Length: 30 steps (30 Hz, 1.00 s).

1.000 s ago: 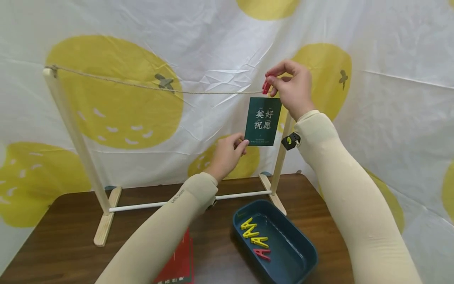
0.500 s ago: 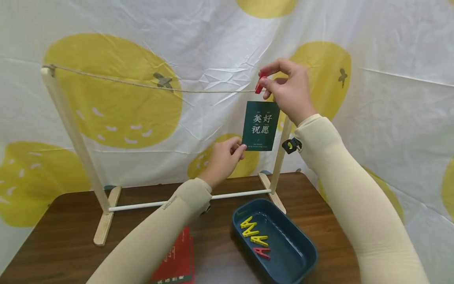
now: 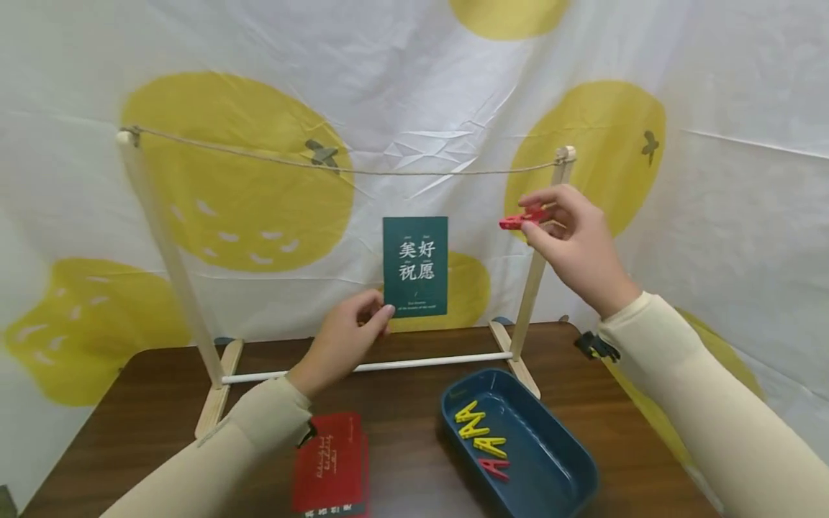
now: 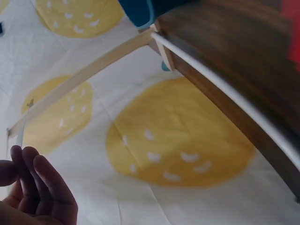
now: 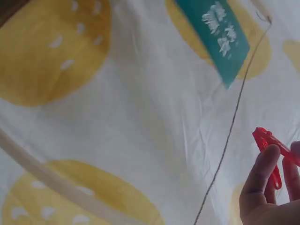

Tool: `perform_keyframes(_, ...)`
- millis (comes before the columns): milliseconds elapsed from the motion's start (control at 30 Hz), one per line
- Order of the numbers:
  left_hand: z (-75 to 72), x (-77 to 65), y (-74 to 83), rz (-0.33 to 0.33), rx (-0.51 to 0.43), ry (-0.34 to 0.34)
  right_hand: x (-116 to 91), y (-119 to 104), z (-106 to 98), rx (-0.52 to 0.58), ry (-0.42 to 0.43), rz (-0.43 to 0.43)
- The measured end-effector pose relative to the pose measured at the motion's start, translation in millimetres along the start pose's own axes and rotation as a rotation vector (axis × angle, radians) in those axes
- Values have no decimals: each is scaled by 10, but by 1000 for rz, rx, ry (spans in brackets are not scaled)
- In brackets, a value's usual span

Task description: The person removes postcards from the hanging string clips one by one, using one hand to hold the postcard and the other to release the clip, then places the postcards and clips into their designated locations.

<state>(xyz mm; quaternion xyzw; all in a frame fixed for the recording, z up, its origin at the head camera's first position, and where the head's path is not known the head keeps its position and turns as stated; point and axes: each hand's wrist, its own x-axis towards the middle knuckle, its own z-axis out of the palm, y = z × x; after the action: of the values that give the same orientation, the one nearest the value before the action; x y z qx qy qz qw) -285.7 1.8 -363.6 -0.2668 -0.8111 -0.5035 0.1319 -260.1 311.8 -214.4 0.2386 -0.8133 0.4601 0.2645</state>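
Note:
My left hand (image 3: pixel 346 334) pinches the lower left corner of a dark green card (image 3: pixel 415 237) with white characters, held upright below the string (image 3: pixel 427 173). In the left wrist view the card shows only as a thin edge, if at all, beyond the fingertips. To the right, my right hand (image 3: pixel 573 241) grips a red clothespin (image 3: pixel 516 219) between thumb and fingers, in front of the frame's right post (image 3: pixel 534 284). The right wrist view shows that clothespin (image 5: pixel 267 140) apart from the string (image 5: pixel 233 117) and the card (image 5: pixel 227 42).
A wooden frame with a left post (image 3: pixel 168 244) and a white crossbar (image 3: pixel 421 362) stands on the brown table (image 3: pixel 408 439). A blue tray (image 3: pixel 583 460) holds several yellow clothespins (image 3: pixel 475 424) and a red one. Red cards (image 3: pixel 329 460) lie stacked at the front.
The red clothespin has come away from the string as my right hand moved down and right. My left hand has drawn the card down and left, farther from the string.

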Motion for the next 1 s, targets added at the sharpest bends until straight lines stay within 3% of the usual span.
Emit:
perform_keyframes(133,-326,-459,-70,-85,52,-7,-426,119,-73,-37,-73,-5)
perform_keyframes(267,-567,-912,-116,-226,82,-49,-750,306,0,-153,-141,-33)
perform_keyframes(367,-629,-1243,-207,-326,78,-119,-985,473,136,-251,-204,-42)
perform_keyframes(567,-576,-1795,-563,-481,102,-298,-1534,798,329,-362,-414,-54)
perform_keyframes(767,-561,-2007,-850,-543,48,-393,-1816,1040,423,-338,-648,62)
perform_keyframes(867,-515,-2061,-922,-512,14,-412,-1896,1122,463,-342,-726,111)
perform_keyframes(1000,-447,-2099,-961,-434,38,-447,-1974,1180,506,-376,-801,147)
